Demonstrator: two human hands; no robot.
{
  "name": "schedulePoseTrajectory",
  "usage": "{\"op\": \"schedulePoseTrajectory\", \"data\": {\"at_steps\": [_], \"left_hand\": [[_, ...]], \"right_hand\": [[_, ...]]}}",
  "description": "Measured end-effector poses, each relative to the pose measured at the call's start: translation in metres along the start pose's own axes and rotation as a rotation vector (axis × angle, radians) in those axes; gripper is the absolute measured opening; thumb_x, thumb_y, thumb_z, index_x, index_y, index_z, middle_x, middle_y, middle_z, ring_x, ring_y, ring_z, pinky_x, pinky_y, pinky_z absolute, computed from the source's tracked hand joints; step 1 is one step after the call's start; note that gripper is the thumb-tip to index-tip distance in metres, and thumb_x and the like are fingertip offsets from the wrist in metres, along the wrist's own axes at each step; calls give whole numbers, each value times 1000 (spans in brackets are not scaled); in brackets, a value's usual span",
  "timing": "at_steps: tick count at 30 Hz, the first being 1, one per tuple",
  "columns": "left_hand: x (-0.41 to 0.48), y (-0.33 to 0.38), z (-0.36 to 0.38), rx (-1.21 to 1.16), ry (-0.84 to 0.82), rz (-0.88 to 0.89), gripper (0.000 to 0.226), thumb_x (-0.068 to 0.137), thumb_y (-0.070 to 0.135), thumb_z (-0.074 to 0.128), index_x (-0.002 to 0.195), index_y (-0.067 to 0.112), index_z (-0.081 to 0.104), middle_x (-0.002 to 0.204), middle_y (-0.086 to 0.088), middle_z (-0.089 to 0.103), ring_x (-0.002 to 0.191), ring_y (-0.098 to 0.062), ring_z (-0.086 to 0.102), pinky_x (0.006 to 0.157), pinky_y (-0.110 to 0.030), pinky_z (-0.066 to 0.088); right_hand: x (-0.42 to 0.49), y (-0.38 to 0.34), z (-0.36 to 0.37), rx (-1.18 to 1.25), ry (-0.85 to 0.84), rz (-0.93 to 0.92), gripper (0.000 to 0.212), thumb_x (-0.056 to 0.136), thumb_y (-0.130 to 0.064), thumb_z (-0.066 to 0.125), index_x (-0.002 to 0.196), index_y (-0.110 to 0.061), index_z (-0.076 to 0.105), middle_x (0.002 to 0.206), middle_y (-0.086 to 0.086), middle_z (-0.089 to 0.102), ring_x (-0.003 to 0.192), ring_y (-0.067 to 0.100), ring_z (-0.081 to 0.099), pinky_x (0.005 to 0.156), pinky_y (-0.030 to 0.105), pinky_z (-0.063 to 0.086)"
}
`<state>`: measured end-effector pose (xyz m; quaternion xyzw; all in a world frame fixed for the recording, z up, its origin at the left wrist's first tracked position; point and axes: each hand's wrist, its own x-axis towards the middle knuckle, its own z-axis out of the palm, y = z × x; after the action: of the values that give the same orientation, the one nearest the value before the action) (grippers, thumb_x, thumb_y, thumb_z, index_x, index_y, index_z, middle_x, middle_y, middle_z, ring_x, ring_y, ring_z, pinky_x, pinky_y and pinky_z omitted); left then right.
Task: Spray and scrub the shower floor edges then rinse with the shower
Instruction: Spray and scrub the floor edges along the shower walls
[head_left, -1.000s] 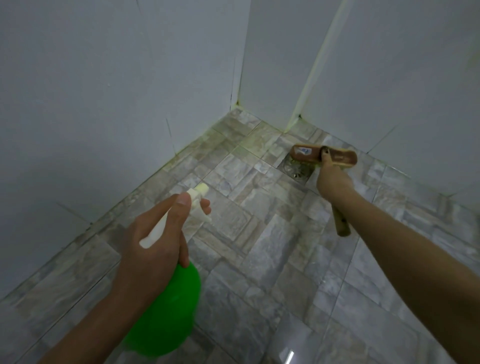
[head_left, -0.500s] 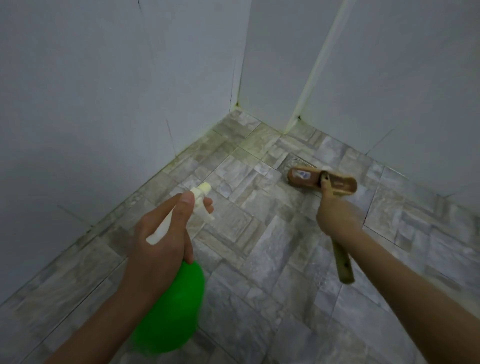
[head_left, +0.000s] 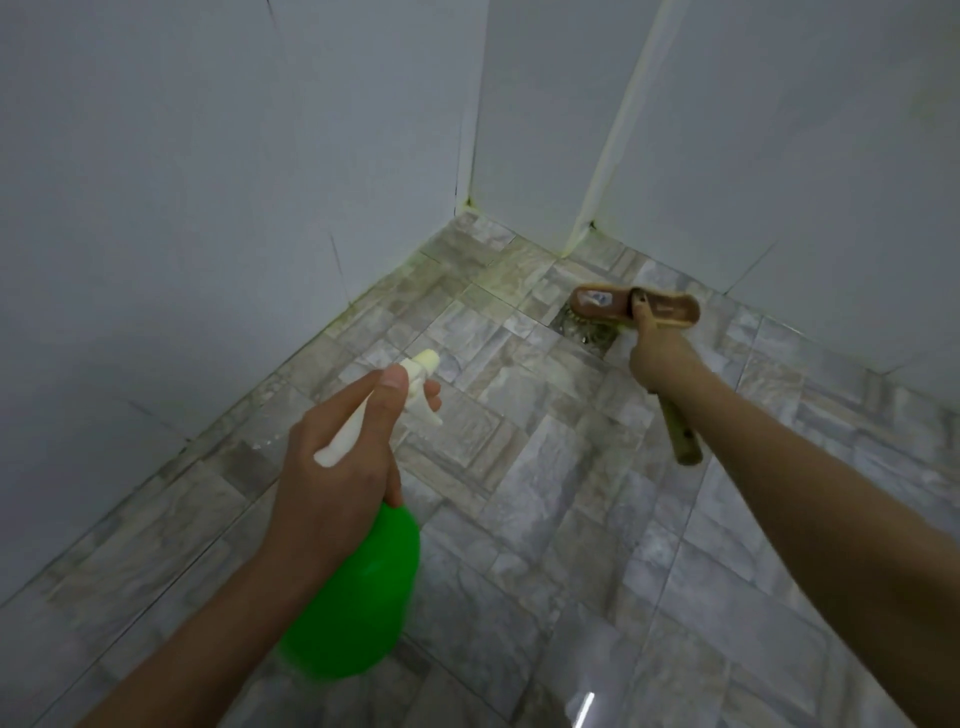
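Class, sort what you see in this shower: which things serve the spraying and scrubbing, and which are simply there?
In use: green spray bottle gripped by the left hand; scrub brush gripped by the right hand; stained floor edge.
Simply there: floor drain partly under the brush; white strip down the wall.

Plain pale grey-white wall panels (head_left: 208, 208) are seen meeting in a corner with yellowed seams, a cream-coloured vertical strip (head_left: 621, 130) is run down the right-hand wall to its foot, and a round metal floor drain (head_left: 587, 335) is set near that foot.
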<state>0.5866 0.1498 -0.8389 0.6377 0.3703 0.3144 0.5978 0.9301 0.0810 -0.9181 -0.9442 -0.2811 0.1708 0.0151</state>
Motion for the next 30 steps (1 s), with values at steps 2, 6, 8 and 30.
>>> {"op": "schedulePoseTrajectory", "data": {"at_steps": [2, 6, 8, 30], "left_hand": [[-3, 1, 0, 11, -7, 1, 36, 92, 58, 45, 88, 41, 77, 88, -10, 75, 42, -30, 49, 45, -33, 45], [-16, 4, -4, 31, 8, -5, 36, 95, 54, 45, 88, 41, 77, 89, -9, 76, 44, -34, 50, 42, -37, 44], [-23, 7, -7, 57, 12, -23, 35, 95, 55, 45, 87, 43, 77, 90, -18, 74, 48, -41, 51, 43, -42, 45], [-122, -7, -106, 147, 151, -36, 40, 97, 56, 44, 99, 33, 76, 90, -22, 73, 46, -42, 51, 49, -33, 46]], "right_hand": [[-48, 12, 16, 19, -47, -27, 76, 95, -7, 35, 151, -36, -9, 76, 11, 54, 54, 20, 51, 42, 26, 36], [-233, 27, 54, -62, -307, -144, 80, 97, -12, 32, 140, -47, -26, 65, -6, 42, 52, 7, 42, 44, 19, 28], [-246, 22, 53, -100, -372, -283, 79, 98, -16, 30, 135, -49, -31, 64, -7, 38, 51, 5, 38, 44, 19, 24], [-275, -78, 96, -211, -285, -654, 73, 98, -10, 29, 144, -41, -19, 66, -6, 39, 54, 13, 43, 54, 25, 31]]}}
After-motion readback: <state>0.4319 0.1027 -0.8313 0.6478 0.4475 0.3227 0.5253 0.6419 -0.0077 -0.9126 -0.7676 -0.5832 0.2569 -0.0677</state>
